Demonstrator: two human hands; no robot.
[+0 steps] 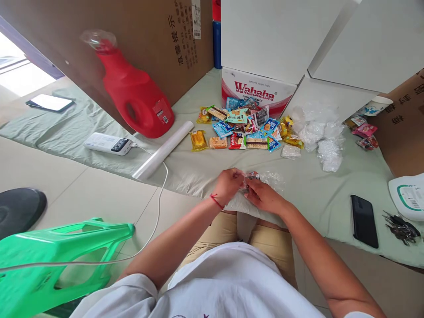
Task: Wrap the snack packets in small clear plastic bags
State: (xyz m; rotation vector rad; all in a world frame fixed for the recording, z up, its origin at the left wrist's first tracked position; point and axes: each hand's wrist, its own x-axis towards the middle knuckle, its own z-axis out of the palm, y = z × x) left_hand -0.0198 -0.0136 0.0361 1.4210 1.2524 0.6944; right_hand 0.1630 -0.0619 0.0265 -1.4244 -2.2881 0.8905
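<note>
My left hand (231, 182) is closed, its fingers pinching clear plastic film at the left side of a small dark wrapped packet (252, 176). From the right, my right hand (263, 194) reaches over the packet, its fingers pressing on the packet and film. Loose clear film (273, 180) spreads out to the right of the packet on the greenish cloth (308, 194). Beyond my hands lies a pile of wrapped snacks (236, 115). Crumpled clear plastic (329, 152) sits to the right of the pile.
A roll of clear film (164, 150) lies left of the snacks, near a power bank (107, 143) with a white cable and a red jug (135, 97). On the right are a black phone (364, 221) and keys (402, 229). A green stool (56, 243) stands at lower left.
</note>
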